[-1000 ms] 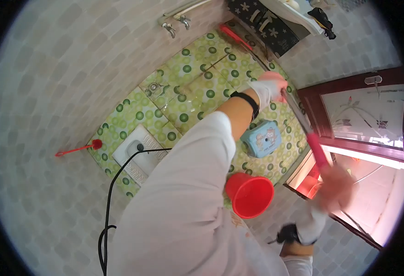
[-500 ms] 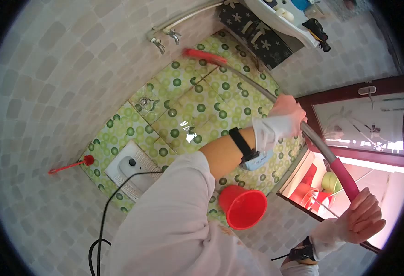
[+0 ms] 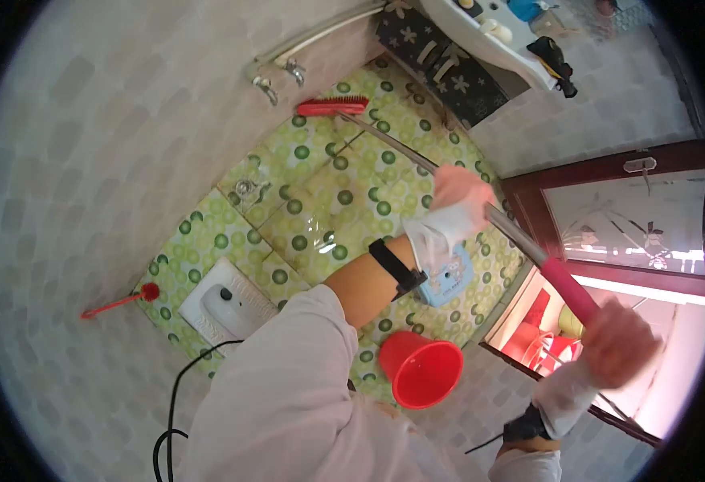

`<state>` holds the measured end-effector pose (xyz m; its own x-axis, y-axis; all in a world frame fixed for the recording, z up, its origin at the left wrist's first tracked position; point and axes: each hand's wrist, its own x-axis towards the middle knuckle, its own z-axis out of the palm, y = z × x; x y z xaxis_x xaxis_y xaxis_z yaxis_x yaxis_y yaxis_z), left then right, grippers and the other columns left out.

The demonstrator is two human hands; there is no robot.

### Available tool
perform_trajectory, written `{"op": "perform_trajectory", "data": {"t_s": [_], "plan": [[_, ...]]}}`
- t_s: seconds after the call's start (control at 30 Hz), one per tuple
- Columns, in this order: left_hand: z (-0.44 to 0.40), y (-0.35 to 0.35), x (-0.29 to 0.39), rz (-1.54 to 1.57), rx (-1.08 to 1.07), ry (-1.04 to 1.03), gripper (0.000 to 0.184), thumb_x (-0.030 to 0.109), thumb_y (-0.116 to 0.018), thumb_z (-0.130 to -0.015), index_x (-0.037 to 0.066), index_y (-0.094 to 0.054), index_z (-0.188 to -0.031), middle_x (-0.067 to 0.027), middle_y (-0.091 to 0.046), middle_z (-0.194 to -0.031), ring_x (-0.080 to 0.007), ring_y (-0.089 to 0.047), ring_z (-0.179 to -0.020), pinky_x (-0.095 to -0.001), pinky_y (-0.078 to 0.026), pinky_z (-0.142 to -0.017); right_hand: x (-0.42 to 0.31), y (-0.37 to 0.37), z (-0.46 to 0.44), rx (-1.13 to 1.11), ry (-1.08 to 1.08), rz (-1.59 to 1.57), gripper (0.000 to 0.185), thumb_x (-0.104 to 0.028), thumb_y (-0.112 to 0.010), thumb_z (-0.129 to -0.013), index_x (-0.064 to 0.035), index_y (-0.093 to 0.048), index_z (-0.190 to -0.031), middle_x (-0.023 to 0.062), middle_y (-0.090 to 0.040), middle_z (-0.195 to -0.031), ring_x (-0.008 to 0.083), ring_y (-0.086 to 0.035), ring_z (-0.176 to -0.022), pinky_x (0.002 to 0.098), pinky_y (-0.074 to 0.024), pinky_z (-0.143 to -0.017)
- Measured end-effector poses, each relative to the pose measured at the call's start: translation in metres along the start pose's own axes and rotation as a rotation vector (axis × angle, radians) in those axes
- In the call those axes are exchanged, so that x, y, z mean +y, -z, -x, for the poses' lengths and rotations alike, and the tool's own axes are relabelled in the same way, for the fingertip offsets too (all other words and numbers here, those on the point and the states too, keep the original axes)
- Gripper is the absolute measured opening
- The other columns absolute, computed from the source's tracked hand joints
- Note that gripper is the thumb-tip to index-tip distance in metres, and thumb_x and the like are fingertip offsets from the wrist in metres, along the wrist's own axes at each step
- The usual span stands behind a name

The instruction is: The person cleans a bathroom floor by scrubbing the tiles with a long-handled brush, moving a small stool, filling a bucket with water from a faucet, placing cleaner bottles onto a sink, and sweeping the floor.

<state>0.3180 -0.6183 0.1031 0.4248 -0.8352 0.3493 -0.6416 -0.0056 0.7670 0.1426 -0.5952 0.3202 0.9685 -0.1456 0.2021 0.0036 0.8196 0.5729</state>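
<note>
A floor scrubbing brush has a red bristled head (image 3: 332,106) on the wet floor near the wall, bristles facing up the picture. Its long metal handle (image 3: 396,145) runs down to the right and ends in a pink grip (image 3: 569,287). My left hand (image 3: 463,197), in a thin clear glove, is closed around the middle of the handle. Lower down, my gloved right hand (image 3: 621,341), blurred by motion, is wrapped around the pink grip. Beneath my left wrist is a light blue plastic stool (image 3: 447,277), partly hidden by the arm.
A red bucket (image 3: 425,369) stands on the green-dotted floor (image 3: 352,193). Left are a squat toilet (image 3: 228,301) and a red toilet brush (image 3: 150,292). Taps (image 3: 292,72) stick out of the wall above a drain (image 3: 245,189). A washbasin cabinet (image 3: 449,64) and a door (image 3: 633,217) border the right.
The brush head has shifted left towards the wall and turned, and its bristles are now visible. My left hand has moved left along with the handle; my right hand has moved up and slightly left.
</note>
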Motion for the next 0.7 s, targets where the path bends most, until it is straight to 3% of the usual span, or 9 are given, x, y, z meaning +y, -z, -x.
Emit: {"op": "perform_trajectory", "data": {"t_s": [0.03, 0.27, 0.33, 0.4, 0.47, 0.5, 0.6, 0.67, 0.7], "plan": [[-0.01, 0.011, 0.02, -0.025, -0.095, -0.055, 0.021, 0.022, -0.075, -0.051, 0.02, -0.069, -0.071, -0.0044, -0.064, -0.068, -0.0239, -0.061, -0.076, -0.0365, -0.04, -0.067, 0.009, -0.005, 0.0, 0.14, -0.192, -0.742, 0.038, -0.028, -0.039, -0.096, -0.0135, -0.038, -0.061, -0.0001, -0.035, -0.048, 0.0129, -0.034, -0.041, 0.0283, -0.0422, -0.052], [-0.072, -0.043, -0.07, 0.102, 0.064, -0.471, 0.023, 0.022, -0.075, -0.057, 0.012, -0.055, -0.059, -0.0046, -0.054, -0.06, -0.0279, -0.055, -0.064, -0.0413, -0.041, -0.057, -0.049, 0.064, 0.012, -0.538, -0.854, -2.71, 0.015, -0.008, -0.055, -0.081, -0.0048, -0.056, -0.066, 0.003, -0.057, -0.065, 0.0144, -0.052, -0.057, 0.0267, -0.0387, -0.052], [-0.056, -0.049, -0.094, 0.086, 0.056, -0.448, 0.023, 0.02, -0.075, -0.058, 0.011, -0.053, -0.061, -0.0058, -0.053, -0.061, -0.0288, -0.053, -0.063, -0.0407, -0.041, -0.057, -0.07, 0.123, -0.031, -0.795, -1.215, -2.998, 0.023, -0.006, -0.053, -0.086, -0.0028, -0.058, -0.063, 0.0036, -0.054, -0.053, 0.0119, -0.048, -0.047, 0.0257, -0.0343, -0.045], [-0.046, -0.042, -0.112, 0.046, 0.067, -0.387, 0.024, 0.016, -0.073, -0.061, 0.009, -0.05, -0.065, -0.0081, -0.051, -0.061, -0.0306, -0.051, -0.062, -0.0395, -0.041, -0.056, -0.079, 0.125, -0.033, -0.655, -1.169, -3.042, 0.033, -0.01, -0.048, -0.092, -0.0011, -0.052, -0.06, 0.0022, -0.048, -0.047, 0.0113, -0.045, -0.041, 0.0267, -0.0359, -0.042], [-0.027, -0.037, -0.102, 0.034, 0.035, -0.351, 0.024, 0.014, -0.072, -0.063, 0.008, -0.049, -0.067, -0.0093, -0.049, -0.061, -0.0314, -0.05, -0.061, -0.0389, -0.041, -0.056, -0.054, 0.103, -0.035, -0.541, -1.924, -3.349, 0.037, -0.008, -0.043, -0.093, -0.0032, -0.045, -0.056, 0.0017, -0.045, -0.043, 0.0128, -0.042, -0.037, 0.0288, -0.0389, -0.039], [-0.022, -0.03, -0.09, 0.088, 0.098, -0.32, 0.024, 0.013, -0.072, -0.062, 0.008, -0.05, -0.071, -0.0111, -0.05, -0.066, -0.0315, -0.05, -0.064, -0.038, -0.042, -0.058, -0.05, 0.089, -0.03, -0.073, -1.636, -3.424, 0.039, -0.005, -0.038, -0.094, -0.0066, -0.041, -0.055, 0.0037, -0.043, -0.042, 0.0138, -0.04, -0.034, 0.0307, -0.0406, -0.036], [0.016, -0.019, -0.044, 0.169, 0.193, -0.132, 0.026, 0.008, -0.067, -0.069, 0.008, -0.052, -0.091, -0.0111, -0.055, -0.088, -0.0277, -0.055, -0.079, -0.0341, -0.045, -0.068, -0.024, 0.079, -0.031, -0.2, -1.74, -3.378, 0.038, -0.005, -0.038, -0.094, -0.006, -0.041, -0.056, 0.0045, -0.047, -0.045, 0.017, -0.042, -0.036, 0.0305, -0.0428, -0.043], [0.048, -0.011, -0.025, 1.036, 0.205, 0.372, 0.028, 0.007, -0.056, -0.082, 0.01, -0.046, -0.108, -0.0065, -0.054, -0.097, -0.023, -0.055, -0.087, -0.0324, -0.046, -0.072, -0.004, 0.082, -0.03, -0.74, -1.221, -3.437, 0.029, -0.007, -0.042, -0.094, -0.0014, -0.05, -0.067, 0.0064, -0.056, -0.057, 0.0174, -0.052, -0.048, 0.0295, -0.0443, -0.048], [0.061, 0.002, -0.015, 1.456, 0.235, 0.621, 0.029, 0.006, -0.05, -0.088, 0.011, -0.042, -0.115, -0.0046, -0.053, -0.101, -0.0208, -0.055, -0.089, -0.0315, -0.046, -0.074, -0.001, 0.089, -0.033, -0.423, -0.91, -3.494, 0.023, -0.008, -0.044, -0.094, -0.001, -0.054, -0.074, 0.0083, -0.059, -0.066, 0.0171, -0.055, -0.057, 0.0282, -0.0454, -0.052]]}}
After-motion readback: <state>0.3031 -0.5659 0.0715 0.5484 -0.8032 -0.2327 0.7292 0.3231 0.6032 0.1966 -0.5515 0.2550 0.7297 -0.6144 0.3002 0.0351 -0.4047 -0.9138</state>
